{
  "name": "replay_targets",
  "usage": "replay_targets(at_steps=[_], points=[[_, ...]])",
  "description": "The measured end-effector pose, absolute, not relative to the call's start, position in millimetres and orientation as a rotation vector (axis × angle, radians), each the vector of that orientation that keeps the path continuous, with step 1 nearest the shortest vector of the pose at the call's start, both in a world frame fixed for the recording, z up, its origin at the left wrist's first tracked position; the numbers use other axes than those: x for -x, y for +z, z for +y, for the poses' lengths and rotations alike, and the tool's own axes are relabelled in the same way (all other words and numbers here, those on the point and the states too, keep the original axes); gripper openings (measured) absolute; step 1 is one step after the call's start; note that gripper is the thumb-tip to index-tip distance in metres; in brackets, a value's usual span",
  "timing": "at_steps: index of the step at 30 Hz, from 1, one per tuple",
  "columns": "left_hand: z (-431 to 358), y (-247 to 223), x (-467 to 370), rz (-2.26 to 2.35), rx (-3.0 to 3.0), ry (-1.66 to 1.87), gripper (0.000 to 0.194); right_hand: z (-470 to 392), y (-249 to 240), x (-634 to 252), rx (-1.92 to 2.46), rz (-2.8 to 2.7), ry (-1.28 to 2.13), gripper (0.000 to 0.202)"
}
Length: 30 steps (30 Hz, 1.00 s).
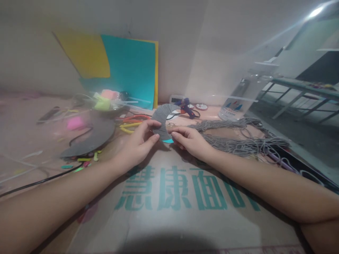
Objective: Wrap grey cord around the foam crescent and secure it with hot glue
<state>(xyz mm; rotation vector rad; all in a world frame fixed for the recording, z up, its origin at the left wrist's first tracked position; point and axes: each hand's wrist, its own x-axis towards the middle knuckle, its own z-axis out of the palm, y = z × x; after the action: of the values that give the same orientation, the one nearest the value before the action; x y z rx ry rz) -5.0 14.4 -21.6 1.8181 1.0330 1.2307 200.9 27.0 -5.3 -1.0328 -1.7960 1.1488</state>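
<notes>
Crescent (160, 116) wrapped in grey, pinched in left hand (141, 140), right hand (190, 139) fingertips closed together beside its teal end

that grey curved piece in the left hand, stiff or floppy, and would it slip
The grey curved piece is probably fairly stiff, since its arc shows no sag. The fine ridges across its surface might make it less slippery.

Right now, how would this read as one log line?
left hand: holding grey-wrapped crescent; right hand: at its turquoise end, grip unclear; grey yarn: lying right
</notes>
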Motion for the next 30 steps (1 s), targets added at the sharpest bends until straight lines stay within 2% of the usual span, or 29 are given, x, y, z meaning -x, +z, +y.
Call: replay_targets(at_steps=[4,9,13,18,20,24,26,30], points=[[13,-19,4,1.035,-1.796,1.226,0.03,27,-3,-201,1.031,-1.821,1.126,0.029],[13,-17,2,1.004,-1.793,1.233,0.034,20,2,-201,1.069,-1.876,1.088,0.022],[15,-16,2,1.038,-1.687,1.216,0.058,18,1,-201,1.037,-1.987,0.653,0.014],[12,-11,1,1.016,-1.704,1.083,0.067,20,-4,-204,0.876,-2.129,0.228,0.012],[9,-8,0,0.996,-1.776,1.085,0.06,20,-5,-204,0.822,-2.197,0.172,0.013],[10,-5,0,1.089,-2.038,1.062,0.028,17,-5,-204,0.78,-2.284,0.135,0.012],[14,-8,1,1.109,-2.118,1.104,0.025,16,-5,-203,0.789,-2.296,0.159,0.011],[18,-10,5,1.172,-2.116,1.116,0.031,15,-3,-202,0.855,-2.211,0.306,0.016]])
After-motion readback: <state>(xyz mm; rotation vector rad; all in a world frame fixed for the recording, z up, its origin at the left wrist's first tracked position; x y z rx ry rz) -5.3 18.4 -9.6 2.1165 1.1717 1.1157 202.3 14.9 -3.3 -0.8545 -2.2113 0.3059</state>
